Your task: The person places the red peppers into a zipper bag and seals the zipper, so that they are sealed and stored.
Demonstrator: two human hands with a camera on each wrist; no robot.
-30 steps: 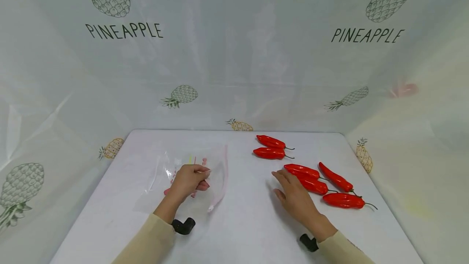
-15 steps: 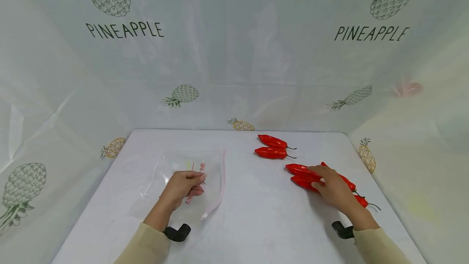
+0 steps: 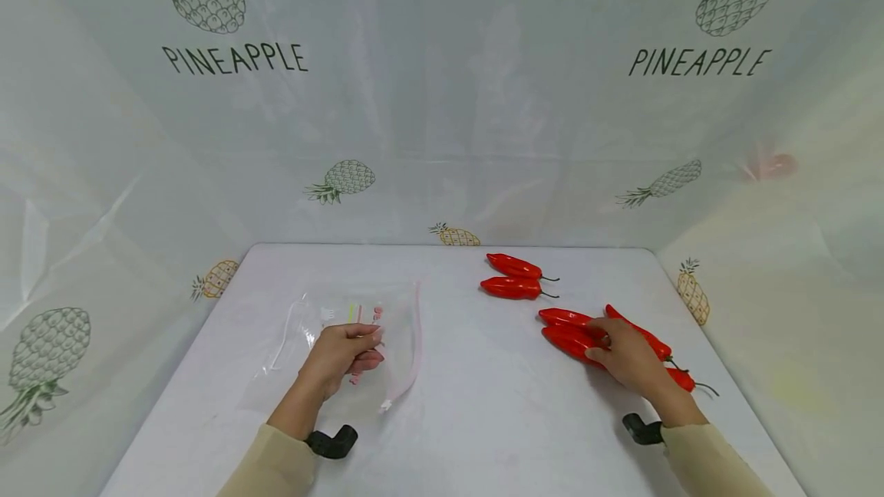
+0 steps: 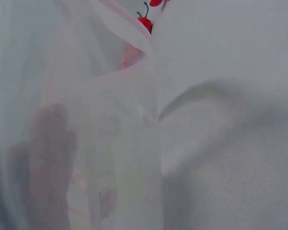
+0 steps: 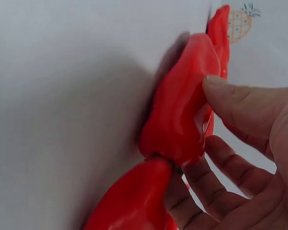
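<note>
On the left of the table, my left hand (image 3: 338,355) pinches a clear plastic zip bag (image 3: 400,359) with a pink-edged mouth and a white slider. The left wrist view is mostly filled by the bag (image 4: 129,105), with blurred fingers behind the film. At the right, my right hand (image 3: 631,363) grips a red chili pepper (image 3: 569,341) lying among others. In the right wrist view, the thumb presses one side of this pepper (image 5: 182,105) and the fingers lie at its other side, near the stem. The hand partly hides the neighbouring peppers.
Another red pepper (image 3: 562,317) lies just behind the gripped one. Two more, a long pepper (image 3: 652,341) and a plumper pepper (image 3: 682,380), lie to the right. A back pair includes this pepper (image 3: 511,287). A pineapple-print sheet (image 3: 442,136) rises behind the white table (image 3: 470,405).
My right hand has moved right onto the pepper group and now grips one pepper, which has shifted slightly left. My left hand has drifted slightly left with the bag.
</note>
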